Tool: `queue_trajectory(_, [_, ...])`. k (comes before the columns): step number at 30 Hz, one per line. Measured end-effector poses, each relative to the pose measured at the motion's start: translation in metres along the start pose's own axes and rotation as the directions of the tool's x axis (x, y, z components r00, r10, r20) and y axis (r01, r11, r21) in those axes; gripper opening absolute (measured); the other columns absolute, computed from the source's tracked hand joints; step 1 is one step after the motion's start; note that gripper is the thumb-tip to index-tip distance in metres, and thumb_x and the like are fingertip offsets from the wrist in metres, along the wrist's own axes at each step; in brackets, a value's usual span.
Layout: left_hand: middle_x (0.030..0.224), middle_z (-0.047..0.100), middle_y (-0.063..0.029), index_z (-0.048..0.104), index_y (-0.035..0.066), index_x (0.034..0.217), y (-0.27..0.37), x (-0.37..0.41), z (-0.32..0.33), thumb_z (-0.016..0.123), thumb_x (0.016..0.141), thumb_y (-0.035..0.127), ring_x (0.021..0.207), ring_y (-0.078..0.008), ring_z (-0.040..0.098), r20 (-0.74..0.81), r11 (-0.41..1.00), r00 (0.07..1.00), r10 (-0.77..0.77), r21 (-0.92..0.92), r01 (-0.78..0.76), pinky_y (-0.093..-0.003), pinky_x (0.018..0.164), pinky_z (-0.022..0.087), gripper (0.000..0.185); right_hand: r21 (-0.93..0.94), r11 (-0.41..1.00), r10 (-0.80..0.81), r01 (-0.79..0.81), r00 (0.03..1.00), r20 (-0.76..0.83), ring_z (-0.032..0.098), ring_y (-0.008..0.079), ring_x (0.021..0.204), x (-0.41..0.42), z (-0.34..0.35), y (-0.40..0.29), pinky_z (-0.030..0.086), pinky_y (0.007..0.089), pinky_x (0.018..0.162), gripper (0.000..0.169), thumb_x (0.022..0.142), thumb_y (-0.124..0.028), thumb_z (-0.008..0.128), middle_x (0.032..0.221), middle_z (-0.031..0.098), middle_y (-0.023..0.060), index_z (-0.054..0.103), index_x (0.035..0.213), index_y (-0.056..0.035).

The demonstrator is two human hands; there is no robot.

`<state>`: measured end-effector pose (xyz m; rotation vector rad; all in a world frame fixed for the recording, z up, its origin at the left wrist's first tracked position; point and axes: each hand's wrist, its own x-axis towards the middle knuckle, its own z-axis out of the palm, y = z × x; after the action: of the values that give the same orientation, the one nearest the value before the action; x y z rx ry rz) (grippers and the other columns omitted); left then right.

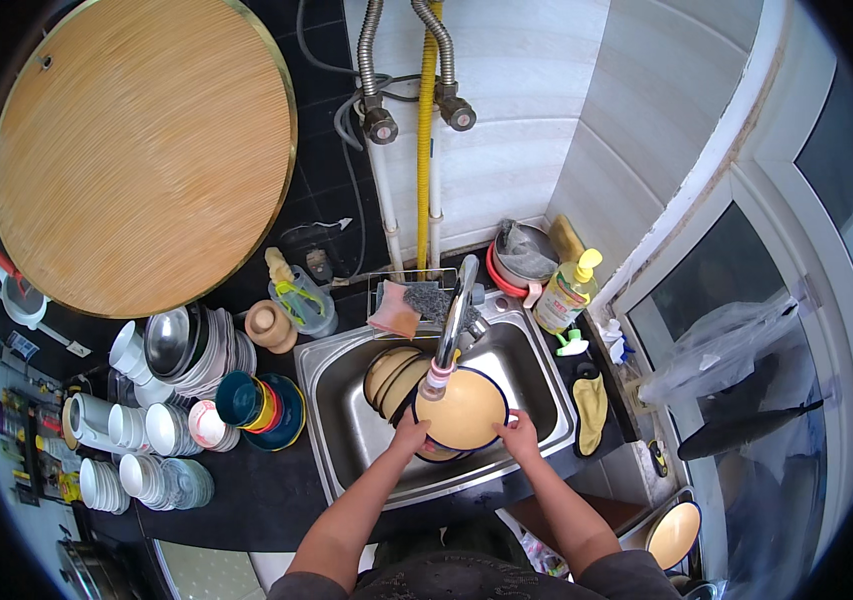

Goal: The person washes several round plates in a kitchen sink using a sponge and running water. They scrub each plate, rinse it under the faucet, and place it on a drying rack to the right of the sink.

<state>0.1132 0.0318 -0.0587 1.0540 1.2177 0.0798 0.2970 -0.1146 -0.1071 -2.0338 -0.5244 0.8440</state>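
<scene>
My left hand (pixel 409 435) and my right hand (pixel 518 435) grip opposite sides of a round cream enamel dish with a dark rim (pixel 464 409). They hold it over the stainless steel sink (pixel 351 457), under the spout of the chrome faucet (pixel 458 307). Whether water runs, I cannot tell. Beside the held dish, several similar cream dishes (pixel 390 375) lean overlapping in the sink's left part. Part of another dish (pixel 441 453) shows below it. A wire rack behind the sink bears a pink sponge (pixel 395 307) and a steel wool scourer (pixel 428 301).
Stacked bowls and plates (pixel 163 429) crowd the black counter (pixel 246 495) on the left. A yellow dish soap bottle (pixel 565 296) and a pan holding a plastic bag (pixel 524 255) stand behind the sink's right corner. A large round woven board (pixel 145 150) looms at upper left.
</scene>
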Motion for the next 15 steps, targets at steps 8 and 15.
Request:
queue_trajectory(8, [0.112, 0.051, -0.0141, 0.031, 0.013, 0.126, -0.036, -0.002, -0.021, 0.047, 0.082, 0.006, 0.084, -0.0261, 0.06, -0.041, 0.971, 0.998, 0.039, -0.233, -0.047, -0.0393, 0.056, 0.056, 0.047, -0.045, 0.973, -0.225, 0.226, 0.974, 0.014, 0.047, 0.0087, 0.046, -0.033, 0.011, -0.042, 0.037, 0.0237, 0.041, 0.045, 0.07, -0.014, 0.07, 0.059, 0.051, 0.0011, 0.047, 0.106, -0.0004])
queue_trajectory(15, [0.106, 0.054, -0.0145, 0.034, 0.009, 0.126, -0.018, 0.017, -0.008, 0.046, 0.081, 0.005, 0.077, -0.029, 0.061, -0.096, 0.978, 0.978, 0.183, -0.084, -0.192, -0.037, 0.054, 0.056, 0.047, 0.035, 0.998, 0.044, -0.047, 0.994, 0.098, 0.052, 0.0093, 0.046, -0.013, 0.0, -0.043, 0.04, 0.0229, 0.039, 0.039, 0.073, -0.011, 0.068, 0.06, 0.053, 0.0029, 0.049, 0.104, 0.0026])
